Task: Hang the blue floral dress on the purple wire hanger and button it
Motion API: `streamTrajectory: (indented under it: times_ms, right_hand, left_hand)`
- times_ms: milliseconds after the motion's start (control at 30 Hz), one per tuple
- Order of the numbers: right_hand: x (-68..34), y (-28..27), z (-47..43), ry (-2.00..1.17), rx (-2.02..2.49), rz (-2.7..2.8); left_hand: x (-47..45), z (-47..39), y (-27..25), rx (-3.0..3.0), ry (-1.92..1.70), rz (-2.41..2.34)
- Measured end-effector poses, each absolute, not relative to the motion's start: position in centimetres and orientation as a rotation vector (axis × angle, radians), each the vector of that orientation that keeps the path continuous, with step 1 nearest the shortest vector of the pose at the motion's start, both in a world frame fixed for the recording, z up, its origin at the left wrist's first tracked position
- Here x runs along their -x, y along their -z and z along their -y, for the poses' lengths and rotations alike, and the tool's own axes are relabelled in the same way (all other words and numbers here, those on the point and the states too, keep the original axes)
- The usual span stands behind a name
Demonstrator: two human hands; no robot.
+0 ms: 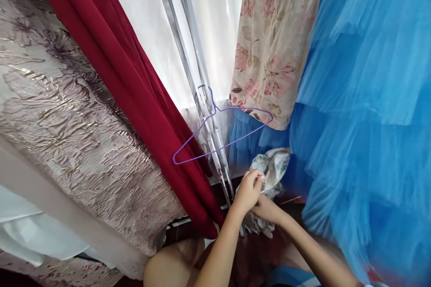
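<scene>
A light patterned garment [274, 168], bunched and hanging down, is in my hands low in the middle of the head view. My left hand [249, 188] is closed on its upper part, thumb and fingers pinched together. Just below and partly behind it, my right hand [264, 208] is closed on the same cloth, its fingertips hidden. Above and left of my hands, an unloaded purple hanger [222, 147] hangs by its hook at a metal rack [191, 40].
Left of the rack hang a dark red garment [134, 94] and a metallic floral one [63, 107]. To the right are a beige floral garment [266, 49] and a layered blue tulle dress [363, 89]. White curtain cloth [134, 4] stands behind. My bare knee [168, 264] shows below.
</scene>
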State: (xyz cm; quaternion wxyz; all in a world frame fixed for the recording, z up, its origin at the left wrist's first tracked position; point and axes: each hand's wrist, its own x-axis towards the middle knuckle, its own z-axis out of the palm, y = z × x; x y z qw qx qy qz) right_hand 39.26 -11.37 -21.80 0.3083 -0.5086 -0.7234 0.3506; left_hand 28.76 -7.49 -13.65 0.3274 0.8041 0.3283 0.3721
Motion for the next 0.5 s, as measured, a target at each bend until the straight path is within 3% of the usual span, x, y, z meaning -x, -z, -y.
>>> streamTrajectory:
  times_ms: [133,333,500]
  right_hand:
    - [-40.4,21.8,12.4,-1.228,1.360,1.818]
    - [-39.2,15.6,13.1,-1.219,1.047,1.678]
    - [-35.4,13.0,14.3,-1.868,0.598,1.263]
  left_hand:
    - [-24.8,7.3,12.3,-1.923,-1.128,-0.997]
    - [-21.4,10.6,7.8,-1.933,-1.087,-1.075]
    - [-20.7,12.2,6.9,-1.973,-0.991,-1.137]
